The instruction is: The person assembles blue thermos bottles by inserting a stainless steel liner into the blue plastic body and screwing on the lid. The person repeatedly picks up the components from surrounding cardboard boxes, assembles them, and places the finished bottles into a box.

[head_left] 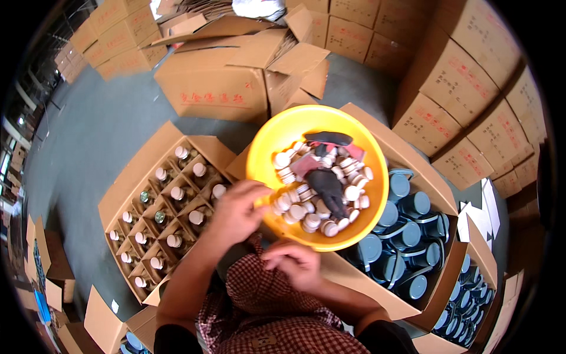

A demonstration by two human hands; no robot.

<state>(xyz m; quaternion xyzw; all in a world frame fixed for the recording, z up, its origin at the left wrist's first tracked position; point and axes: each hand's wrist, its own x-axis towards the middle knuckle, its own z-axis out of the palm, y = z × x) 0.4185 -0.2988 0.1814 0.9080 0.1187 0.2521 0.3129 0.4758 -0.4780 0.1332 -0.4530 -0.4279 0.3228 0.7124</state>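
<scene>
- Dozens of white caps (311, 222) lie loose in the yellow bowl (376, 156), approx. in front of you; prob. pooled there so either hand can dip in w/o stretching.
- Black item (326, 186), glove-like, sits on top of the caps w/ some reddish scraps; can't tell exactly what it is.
- Your L hand (239, 211) is at the bowl's left rim, fingers curled; can't tell if that grip is clamped on the rim or just beside it. If on it, prob. to steady the bowl.
- Your R hand (295, 264) is just below the near rim, fingers bent in over your checked apron (254, 283); can't tell if this grip is together on cloth or apart.
- Bowl seems to rest over carton edges, between the divided carton (122, 187) on your L and the jug carton (420, 170) on your R.
- Bottles (174, 241) stand upright, one per cell, prob. so the glass doesn't knock; most have white tops, approx. two look bare.
- Blue-lidded jugs (407, 235) are packed close, prob. to save space.
- Stacked cartons (463, 76) stand beyond, far R.
</scene>
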